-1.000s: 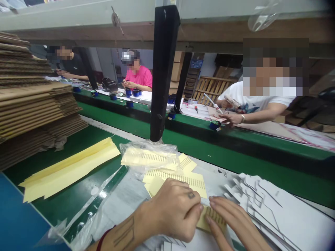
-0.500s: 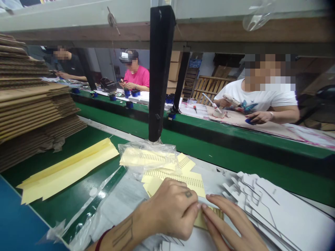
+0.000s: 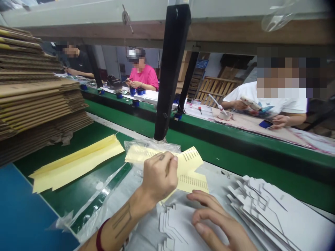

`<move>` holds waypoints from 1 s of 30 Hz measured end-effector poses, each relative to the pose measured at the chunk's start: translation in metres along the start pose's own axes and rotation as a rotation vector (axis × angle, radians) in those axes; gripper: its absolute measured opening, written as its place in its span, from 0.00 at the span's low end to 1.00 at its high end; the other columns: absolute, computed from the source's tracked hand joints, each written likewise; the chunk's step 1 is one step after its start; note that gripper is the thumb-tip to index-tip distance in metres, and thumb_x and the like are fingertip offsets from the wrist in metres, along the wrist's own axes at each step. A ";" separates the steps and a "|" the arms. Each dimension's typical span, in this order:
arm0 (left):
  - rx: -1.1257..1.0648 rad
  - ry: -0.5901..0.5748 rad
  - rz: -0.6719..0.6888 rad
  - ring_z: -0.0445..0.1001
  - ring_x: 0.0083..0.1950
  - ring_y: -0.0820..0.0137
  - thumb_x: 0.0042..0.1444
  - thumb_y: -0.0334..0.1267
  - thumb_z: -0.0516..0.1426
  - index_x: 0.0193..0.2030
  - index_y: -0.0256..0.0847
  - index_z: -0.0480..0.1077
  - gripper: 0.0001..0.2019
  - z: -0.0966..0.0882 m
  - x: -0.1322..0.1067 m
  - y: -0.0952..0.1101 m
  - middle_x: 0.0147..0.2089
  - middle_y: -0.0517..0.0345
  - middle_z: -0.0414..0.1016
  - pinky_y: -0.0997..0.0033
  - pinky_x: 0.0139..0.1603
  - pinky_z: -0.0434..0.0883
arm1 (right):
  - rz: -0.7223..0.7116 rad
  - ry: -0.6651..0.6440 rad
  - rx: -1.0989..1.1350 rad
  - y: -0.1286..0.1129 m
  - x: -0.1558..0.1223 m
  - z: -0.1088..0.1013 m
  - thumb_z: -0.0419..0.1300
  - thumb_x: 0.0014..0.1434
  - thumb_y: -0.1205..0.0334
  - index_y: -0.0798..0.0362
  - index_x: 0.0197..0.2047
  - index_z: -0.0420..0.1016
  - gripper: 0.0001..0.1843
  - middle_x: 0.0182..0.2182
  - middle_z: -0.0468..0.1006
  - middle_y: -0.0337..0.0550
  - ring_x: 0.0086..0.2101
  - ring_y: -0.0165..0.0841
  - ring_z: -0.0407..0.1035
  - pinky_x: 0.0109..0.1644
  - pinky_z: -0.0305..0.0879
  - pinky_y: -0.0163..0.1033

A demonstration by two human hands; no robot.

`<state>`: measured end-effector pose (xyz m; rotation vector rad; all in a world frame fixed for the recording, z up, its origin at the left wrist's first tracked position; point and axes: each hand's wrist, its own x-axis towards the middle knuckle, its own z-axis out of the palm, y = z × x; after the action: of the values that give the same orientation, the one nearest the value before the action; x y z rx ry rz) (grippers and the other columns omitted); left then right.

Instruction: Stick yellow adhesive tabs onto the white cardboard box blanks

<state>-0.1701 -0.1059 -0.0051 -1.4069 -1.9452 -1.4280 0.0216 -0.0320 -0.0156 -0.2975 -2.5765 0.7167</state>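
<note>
My left hand is closed in a pinch, and a yellow printed sheet sticks out past its thumb. Where the fingers meet the paper is partly hidden. Beneath that hand lie more yellow printed sheets, and some are under clear plastic film. My right hand is open, its curved fingers apart and nothing between them. It hovers at a stack of white die-cut card pieces and covers part of it.
A second pile of white die-cut pieces lies at right. Folded yellow paper is on the green surface, with stacked cardboard behind. A black post rises at the far edge. Several co-workers, one in a pink shirt, sit across.
My left hand has moved up and away from the white pieces, with the yellow printed sheet. My right hand's fingers have come off the stack. The view has shifted slightly left.
</note>
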 end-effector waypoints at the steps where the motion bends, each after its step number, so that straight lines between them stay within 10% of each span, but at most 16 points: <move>1: 0.005 0.007 0.014 0.69 0.26 0.70 0.61 0.31 0.49 0.26 0.39 0.64 0.12 0.000 0.000 -0.001 0.23 0.58 0.68 0.70 0.29 0.63 | 0.048 -0.062 0.034 0.001 0.005 0.003 0.59 0.61 0.60 0.47 0.32 0.77 0.07 0.50 0.79 0.45 0.52 0.38 0.74 0.49 0.74 0.34; 30: 0.034 -0.021 0.120 0.70 0.25 0.68 0.58 0.30 0.49 0.24 0.40 0.65 0.12 0.009 -0.007 0.002 0.22 0.56 0.71 0.69 0.27 0.65 | 0.208 -0.196 0.027 0.010 0.001 0.032 0.54 0.61 0.60 0.48 0.32 0.76 0.11 0.50 0.76 0.48 0.51 0.39 0.73 0.51 0.72 0.40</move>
<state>-0.1627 -0.1014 -0.0131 -1.5017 -1.8556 -1.3250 0.0064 -0.0376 -0.0450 -0.5165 -2.7446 0.8940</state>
